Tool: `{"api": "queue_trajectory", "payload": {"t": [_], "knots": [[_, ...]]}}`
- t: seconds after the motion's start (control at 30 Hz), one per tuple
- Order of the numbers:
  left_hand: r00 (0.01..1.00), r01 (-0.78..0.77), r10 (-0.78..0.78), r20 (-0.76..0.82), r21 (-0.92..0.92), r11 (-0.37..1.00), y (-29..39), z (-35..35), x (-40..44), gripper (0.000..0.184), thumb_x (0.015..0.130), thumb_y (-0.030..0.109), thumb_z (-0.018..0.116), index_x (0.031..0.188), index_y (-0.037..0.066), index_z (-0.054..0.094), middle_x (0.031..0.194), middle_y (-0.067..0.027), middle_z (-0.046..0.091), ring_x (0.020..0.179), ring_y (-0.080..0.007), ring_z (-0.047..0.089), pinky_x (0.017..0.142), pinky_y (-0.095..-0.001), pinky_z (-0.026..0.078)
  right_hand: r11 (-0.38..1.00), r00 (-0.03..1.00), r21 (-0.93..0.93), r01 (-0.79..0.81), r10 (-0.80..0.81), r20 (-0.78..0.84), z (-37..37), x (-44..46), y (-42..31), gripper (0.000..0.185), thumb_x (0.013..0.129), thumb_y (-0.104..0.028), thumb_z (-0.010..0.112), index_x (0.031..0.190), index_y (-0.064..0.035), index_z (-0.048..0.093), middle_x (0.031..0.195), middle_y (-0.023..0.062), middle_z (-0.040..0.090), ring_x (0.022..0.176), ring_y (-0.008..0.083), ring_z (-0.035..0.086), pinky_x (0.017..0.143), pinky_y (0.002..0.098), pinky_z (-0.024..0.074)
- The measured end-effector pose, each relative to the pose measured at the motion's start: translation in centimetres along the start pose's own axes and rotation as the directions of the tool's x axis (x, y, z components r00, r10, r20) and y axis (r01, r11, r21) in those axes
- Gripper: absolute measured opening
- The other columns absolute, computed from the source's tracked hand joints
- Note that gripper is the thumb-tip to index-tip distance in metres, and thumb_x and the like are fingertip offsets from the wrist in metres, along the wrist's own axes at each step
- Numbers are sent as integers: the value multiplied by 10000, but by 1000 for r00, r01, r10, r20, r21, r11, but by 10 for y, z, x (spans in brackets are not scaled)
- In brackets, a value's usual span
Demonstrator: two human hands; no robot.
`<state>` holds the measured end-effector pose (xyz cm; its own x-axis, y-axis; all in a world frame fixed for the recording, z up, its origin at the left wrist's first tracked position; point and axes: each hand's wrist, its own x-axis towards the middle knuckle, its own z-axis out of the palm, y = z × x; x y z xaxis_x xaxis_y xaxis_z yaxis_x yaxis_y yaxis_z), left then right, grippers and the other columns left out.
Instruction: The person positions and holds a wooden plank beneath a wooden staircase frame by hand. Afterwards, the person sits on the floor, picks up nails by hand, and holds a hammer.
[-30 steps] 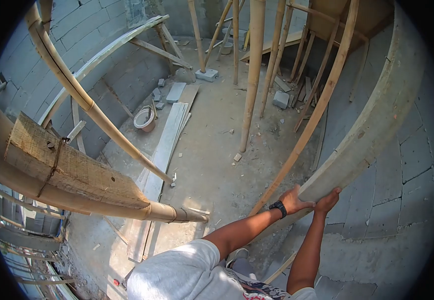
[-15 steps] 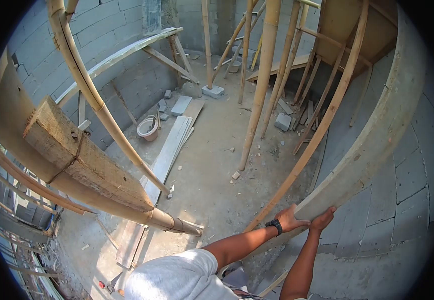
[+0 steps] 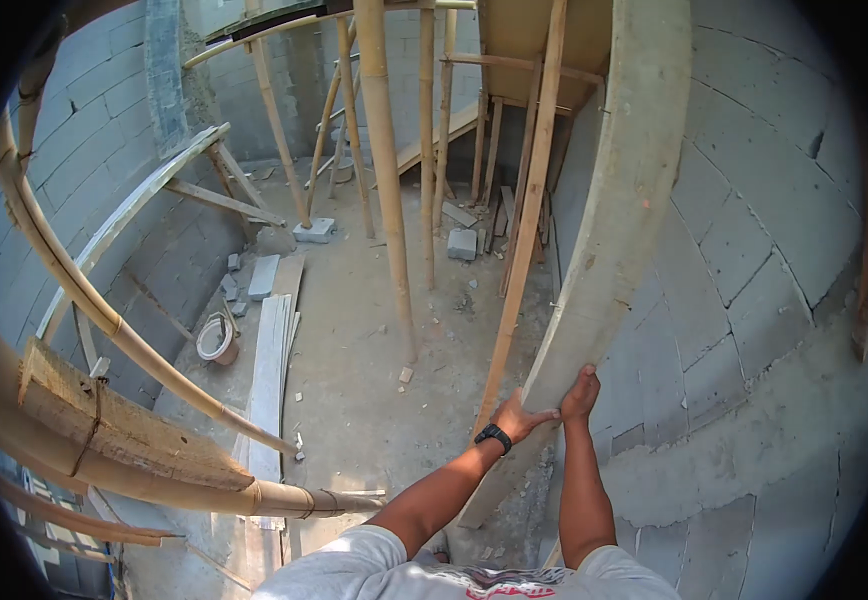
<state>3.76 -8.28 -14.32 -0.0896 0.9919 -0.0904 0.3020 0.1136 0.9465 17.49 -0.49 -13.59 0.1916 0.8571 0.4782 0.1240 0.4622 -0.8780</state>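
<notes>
Grey block walls flank a dusty concrete floor. Long, broad grey plank stands tilted beside the right-side wall. Left hand and right hand, both partly curled, grip its opposite edges, thumbs inward.

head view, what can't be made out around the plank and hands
Plank: its top end, cut off by the head view's upper edge.
Left hand: the ends of its fingers, hidden behind the plank in the head view.
Bucket: its contents, too small to identify in the head view.
</notes>
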Motion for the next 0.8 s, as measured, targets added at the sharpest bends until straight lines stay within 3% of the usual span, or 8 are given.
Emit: {"api": "queue_trajectory", "payload": {"t": [0.23,0.33,0.43,0.53,0.57,0.67,0.8], "knots": [[1000,-7,6,-11,-44,999,-19,14,9,862,648,576,874,1192,-5,546,1101,-232,695,1049,-350,676,888,-427,530,999,999,17,-45,45,5,1,-1,-21,598,996,-594,437,708,-73,374,665,-37,323,666,99,317,591,313,273],[980,-182,179,-86,-35,983,-28,18,18,834,657,568,871,1164,-9,549,1076,-229,702,1018,-350,687,869,-425,538,996,1000,86,-21,22,-12,6,3,-17,601,996,-595,435,707,-71,377,664,-34,335,663,99,317,586,308,269],[994,-79,75,-80,-52,996,-9,12,4,834,654,567,873,1161,-14,556,1082,-224,702,1018,-345,687,868,-418,537,999,999,14,-41,41,-22,3,-1,-20,604,995,-596,436,713,-65,387,664,-31,344,662,102,323,587,309,272],[996,-59,57,-68,-23,998,-12,13,6,580,739,379,870,1128,8,649,1049,-157,734,971,-280,704,864,-380,535,999,999,-14,-48,48,0,0,-1,-19,617,992,-608,431,716,-57,396,662,-22,344,662,109,326,589,316,278],[996,-48,47,-73,-8,999,-10,12,5,576,740,373,871,1126,7,649,1059,-158,731,977,-279,701,865,-376,533,998,998,-18,-62,62,-4,0,-4,-22,621,990,-614,431,718,-56,403,663,-20,349,662,112,329,590,317,281],[995,-80,76,-62,-53,995,-12,12,6,831,665,542,880,1170,-33,554,1083,-225,700,1029,-341,680,888,-407,525,998,998,-11,-65,64,-18,2,0,-23,634,982,-630,432,721,-53,424,664,-14,363,662,119,339,594,318,290],[994,-99,95,-63,-69,993,-27,19,10,851,661,554,880,1172,-41,550,1091,-221,701,1038,-341,679,894,-408,524,997,997,-8,-78,78,-10,0,-1,-20,639,974,-640,442,722,-52,446,668,-17,384,664,118,352,596,314,297]]}}
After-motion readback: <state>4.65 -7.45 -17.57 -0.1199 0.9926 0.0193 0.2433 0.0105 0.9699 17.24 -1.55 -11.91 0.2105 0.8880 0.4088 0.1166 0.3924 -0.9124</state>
